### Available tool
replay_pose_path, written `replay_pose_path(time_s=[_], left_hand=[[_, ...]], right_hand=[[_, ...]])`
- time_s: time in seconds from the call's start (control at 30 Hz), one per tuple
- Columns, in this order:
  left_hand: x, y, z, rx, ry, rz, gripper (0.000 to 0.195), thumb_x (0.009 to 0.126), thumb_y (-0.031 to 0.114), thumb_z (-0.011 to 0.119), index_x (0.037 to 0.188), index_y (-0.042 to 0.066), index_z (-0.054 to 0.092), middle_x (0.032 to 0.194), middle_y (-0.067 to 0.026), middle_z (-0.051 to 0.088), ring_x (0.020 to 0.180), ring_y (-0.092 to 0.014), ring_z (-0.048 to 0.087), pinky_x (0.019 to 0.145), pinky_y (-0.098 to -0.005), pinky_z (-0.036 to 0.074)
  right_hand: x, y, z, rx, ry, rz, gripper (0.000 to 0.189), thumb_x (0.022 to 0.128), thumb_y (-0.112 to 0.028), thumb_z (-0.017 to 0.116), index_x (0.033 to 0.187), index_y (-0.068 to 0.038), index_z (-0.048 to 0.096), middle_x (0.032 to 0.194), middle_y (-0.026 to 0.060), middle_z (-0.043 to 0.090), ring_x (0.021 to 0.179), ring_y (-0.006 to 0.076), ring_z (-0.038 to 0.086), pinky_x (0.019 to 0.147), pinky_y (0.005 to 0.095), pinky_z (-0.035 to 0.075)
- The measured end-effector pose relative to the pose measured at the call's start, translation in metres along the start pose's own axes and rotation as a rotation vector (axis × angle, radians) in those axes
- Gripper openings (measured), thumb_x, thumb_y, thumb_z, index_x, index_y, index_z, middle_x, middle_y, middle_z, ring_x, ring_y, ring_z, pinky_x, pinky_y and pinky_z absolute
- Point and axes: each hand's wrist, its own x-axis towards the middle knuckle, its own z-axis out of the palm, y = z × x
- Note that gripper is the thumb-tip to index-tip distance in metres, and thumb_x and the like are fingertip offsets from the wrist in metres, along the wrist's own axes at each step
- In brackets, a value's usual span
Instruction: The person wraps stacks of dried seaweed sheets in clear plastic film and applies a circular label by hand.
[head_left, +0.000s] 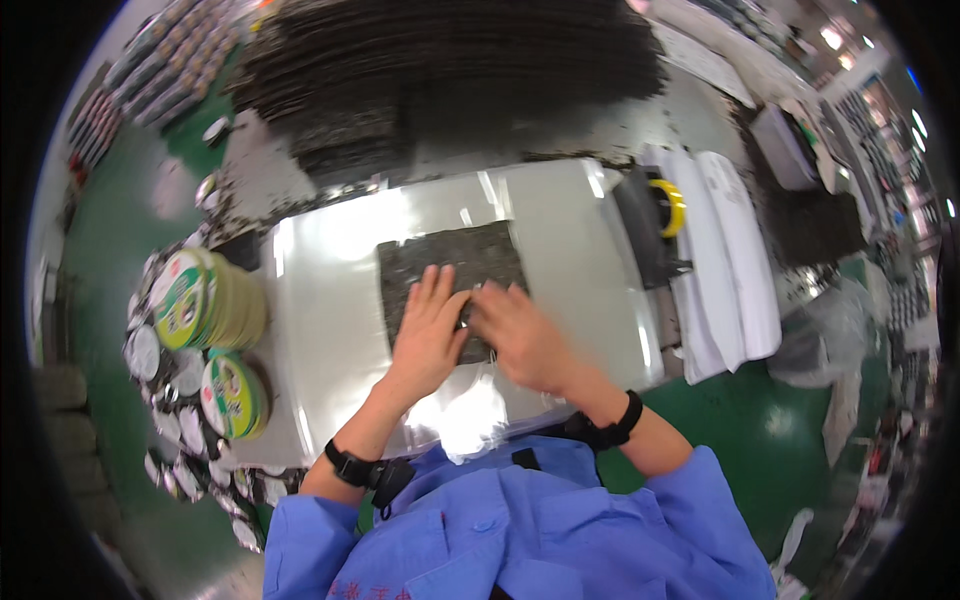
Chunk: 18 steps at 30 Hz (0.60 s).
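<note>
A dark, square sheet that looks like dried seaweed (457, 251) lies flat on a shiny, pale work board (330, 300) before me. My left hand (427, 322) rests palm down over the lower left part of the sheet, fingers stretched out and thumb towards the right. Close beside it, my right hand (517, 334) is over the right part of the sheet, its fingertips near the left thumb. Motion blurs the right hand, and whether its fingers pinch anything cannot be made out. Both hands hide much of the sheet's lower half.
Large piles of dark sheets (450, 52) stand behind the board. Left are a tall stack (225, 300) and a shorter stack (240, 397) of round green-and-white-topped items, with round containers (142, 352) below. Right are a yellow ring (673, 208) and long white rolls (739, 255).
</note>
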Motion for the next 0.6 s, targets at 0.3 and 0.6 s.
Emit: replay_pose_path(time_s=[0.3,0.6], left_hand=[[0.003,0.010,-0.002,0.044,-0.007,-0.039,0.052,0.081,0.007,0.071,0.131,0.006,0.057,0.155,-0.0202,0.031,0.147,-0.037,0.021,0.119,-0.0494,0.018],[0.003,0.007,0.000,0.033,0.016,-0.017,0.052,0.079,0.008,0.074,0.128,0.005,0.059,0.155,-0.0196,0.032,0.146,-0.039,0.023,0.118,-0.0510,0.021]], right_hand=[[-0.126,0.145,-0.163,-0.052,0.340,1.034,0.025,0.084,-0.020,0.071,0.097,0.001,0.070,0.085,0.0126,0.070,0.068,0.0238,0.069,0.059,0.0314,0.052],[-0.147,0.207,-0.158,1.238,0.475,1.303,0.024,0.090,-0.009,0.061,0.107,0.008,0.059,0.101,0.0165,0.067,0.092,0.0403,0.070,0.081,0.0454,0.060]])
